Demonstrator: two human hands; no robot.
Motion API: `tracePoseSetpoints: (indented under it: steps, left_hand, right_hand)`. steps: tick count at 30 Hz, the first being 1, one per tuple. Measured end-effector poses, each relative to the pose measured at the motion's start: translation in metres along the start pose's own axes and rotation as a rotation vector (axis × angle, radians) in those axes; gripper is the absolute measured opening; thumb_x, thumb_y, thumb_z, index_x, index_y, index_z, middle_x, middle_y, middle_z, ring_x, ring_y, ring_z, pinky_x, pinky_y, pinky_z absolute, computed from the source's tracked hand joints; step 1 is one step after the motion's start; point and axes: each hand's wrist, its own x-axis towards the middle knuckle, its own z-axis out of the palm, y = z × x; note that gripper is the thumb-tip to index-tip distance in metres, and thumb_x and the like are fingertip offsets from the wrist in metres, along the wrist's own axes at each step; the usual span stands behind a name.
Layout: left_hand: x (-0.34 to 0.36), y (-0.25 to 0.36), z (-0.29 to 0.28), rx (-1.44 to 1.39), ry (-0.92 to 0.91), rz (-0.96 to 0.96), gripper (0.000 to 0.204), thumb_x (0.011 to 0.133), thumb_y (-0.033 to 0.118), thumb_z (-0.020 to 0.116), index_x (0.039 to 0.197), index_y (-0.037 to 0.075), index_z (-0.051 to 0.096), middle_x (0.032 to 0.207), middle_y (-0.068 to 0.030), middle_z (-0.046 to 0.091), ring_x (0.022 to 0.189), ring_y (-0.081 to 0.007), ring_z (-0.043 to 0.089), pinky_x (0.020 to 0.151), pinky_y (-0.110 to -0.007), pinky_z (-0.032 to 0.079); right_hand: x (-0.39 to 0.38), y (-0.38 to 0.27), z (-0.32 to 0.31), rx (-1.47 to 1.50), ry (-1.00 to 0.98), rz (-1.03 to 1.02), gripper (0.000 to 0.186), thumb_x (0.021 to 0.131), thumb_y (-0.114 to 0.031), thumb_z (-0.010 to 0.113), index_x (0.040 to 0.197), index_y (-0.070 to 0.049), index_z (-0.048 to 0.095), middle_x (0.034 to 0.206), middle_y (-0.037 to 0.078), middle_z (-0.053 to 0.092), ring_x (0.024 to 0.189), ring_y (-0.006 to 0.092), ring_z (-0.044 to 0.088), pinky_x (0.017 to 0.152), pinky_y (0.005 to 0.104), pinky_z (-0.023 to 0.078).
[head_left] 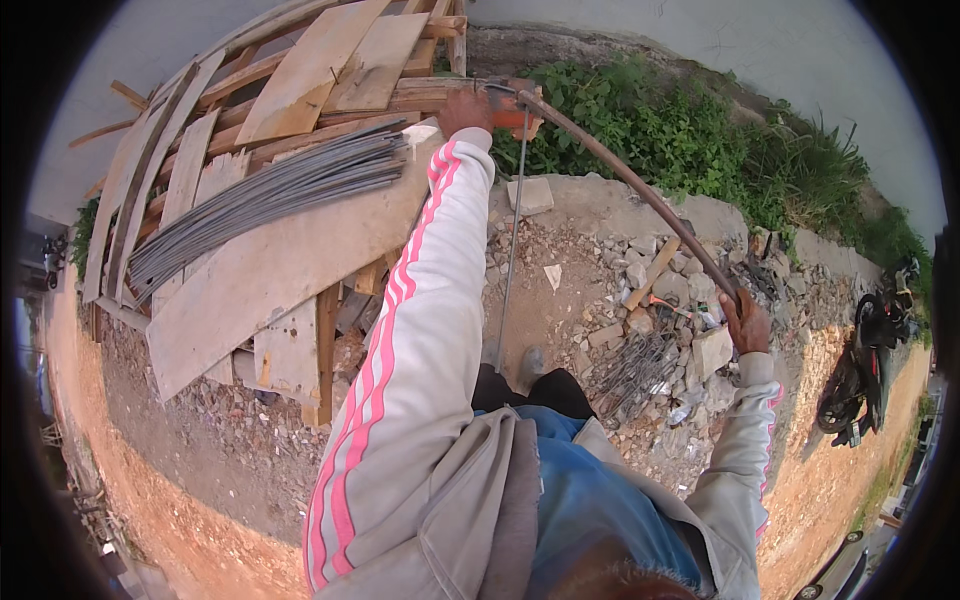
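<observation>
My left hand [466,112] is closed at the end of a wooden beam [430,93], holding a thin steel rod [518,190] down against it. From there the rod turns at the beam's end and runs down toward my feet. Its part under my fingers is hidden. In my right hand [745,322], stretched out to the right, is the lower end of a long rusty metal bar [640,185]. The bar's far end meets the rod beside an orange-painted block [520,122]. A bundle of grey steel rods [270,200] lies on boards left of my left arm.
Planks and plywood [300,270] are stacked on a timber frame at the left. Rubble [690,290] and a tangle of wire [640,375] cover the ground ahead. Green plants [640,120] grow along the wall. A motorcycle [860,370] is at the far right.
</observation>
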Motion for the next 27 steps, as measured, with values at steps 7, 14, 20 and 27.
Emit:
tracePoseSetpoints:
  steps: [7, 14, 20, 27]
  left_hand:
    - [0.008, 0.003, 0.006, -0.059, 0.364, 0.157, 0.038, 0.093, 0.038, 0.063, 0.113, 0.006, 0.072, 0.114, -0.0167, 0.066, 0.111, -0.0381, 0.06, 0.096, -0.05, 0.05]
    - [-0.16, 0.09, -0.133, -0.451, 0.09, 0.504, 0.057, 0.089, 0.043, 0.072, 0.126, 0.001, 0.064, 0.125, -0.0213, 0.061, 0.115, -0.0389, 0.057, 0.098, -0.047, 0.046]
    - [-0.302, -0.033, -0.184, 0.14, -0.241, 0.399, 0.096, 0.074, 0.051, 0.082, 0.145, -0.003, 0.045, 0.153, -0.024, 0.036, 0.145, -0.0434, 0.03, 0.114, -0.062, 0.025]
    - [-0.3, -0.076, -0.193, 0.255, -0.259, 0.417, 0.099, 0.07, 0.048, 0.082, 0.146, -0.003, 0.044, 0.161, -0.0302, 0.023, 0.152, -0.0485, 0.017, 0.12, -0.065, 0.014]
  right_hand:
    - [-0.014, 0.02, 0.009, -0.18, 0.082, 0.052, 0.061, 0.099, -0.062, 0.051, 0.082, -0.005, 0.062, 0.068, 0.024, 0.063, 0.069, 0.0473, 0.064, 0.058, 0.0553, 0.047]
    - [-0.029, 0.035, 0.025, -0.191, 0.07, 0.098, 0.065, 0.099, -0.065, 0.046, 0.09, -0.005, 0.068, 0.074, 0.027, 0.066, 0.073, 0.0489, 0.066, 0.062, 0.0564, 0.05]
    - [-0.032, 0.02, 0.023, -0.195, 0.124, 0.118, 0.066, 0.098, -0.067, 0.046, 0.089, -0.006, 0.069, 0.074, 0.027, 0.067, 0.073, 0.0491, 0.066, 0.063, 0.057, 0.051]
    - [-0.042, 0.008, 0.014, -0.166, 0.105, 0.154, 0.068, 0.097, -0.07, 0.045, 0.094, -0.006, 0.069, 0.078, 0.025, 0.067, 0.077, 0.0475, 0.066, 0.065, 0.0556, 0.05]
